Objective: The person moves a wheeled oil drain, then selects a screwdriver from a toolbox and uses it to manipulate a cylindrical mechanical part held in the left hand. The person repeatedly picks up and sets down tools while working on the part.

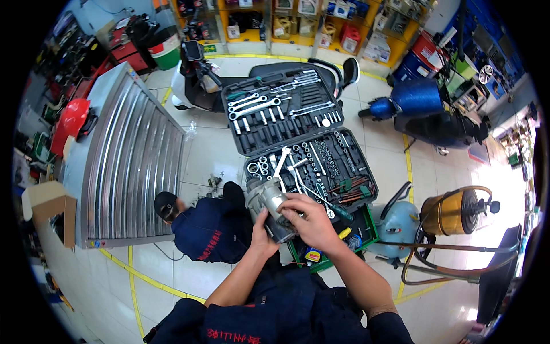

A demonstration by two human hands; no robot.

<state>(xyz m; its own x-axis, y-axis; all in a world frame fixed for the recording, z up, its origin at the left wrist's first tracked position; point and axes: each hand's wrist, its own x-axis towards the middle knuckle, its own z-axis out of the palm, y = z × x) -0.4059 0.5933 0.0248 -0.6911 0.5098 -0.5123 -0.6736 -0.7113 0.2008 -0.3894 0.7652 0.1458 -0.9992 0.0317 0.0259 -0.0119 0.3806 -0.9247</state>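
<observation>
Thing held: a gray metal motor part [268,207] was held up in the air in front of the person, above the near edge of the open tool case [298,129] on the floor.
Left hand: the left hand [261,234] was wrapped under the motor part, its grip closed on the lower end.
Right hand: the right hand [306,221] was laid over the top of the motor part, its grip closed on it too.
Slip risk: the motor part looked heavy and smooth, so it could have slid out if one grip had been loosened.
Drop risk: if the part had been dropped, the small sockets in the tool case could have been knocked out of their rows, or the green tray [335,241] below could have been hit.
Helper risk: a second person [200,226] in dark blue was crouched on the floor just to the left, near the metal shutter [132,160], and could have been bumped by a falling part.
Trip risk: hoses from the gold vacuum [452,213] were spread on the floor at the right and could have been caught by a foot.
Count of motor parts: one.
Count of hands on it: two.
Count of tool cases: one, laid open in two halves.
Count of people: two.
Count of scooters: two, a white one [200,80] at the far edge of the floor and a blue one [424,109] at the right.
Count of red helmets: one [74,117], at the left.
Count of cardboard boxes: one [48,200], at the left.
Count of wrenches and sockets: too many and too small to be counted.
</observation>
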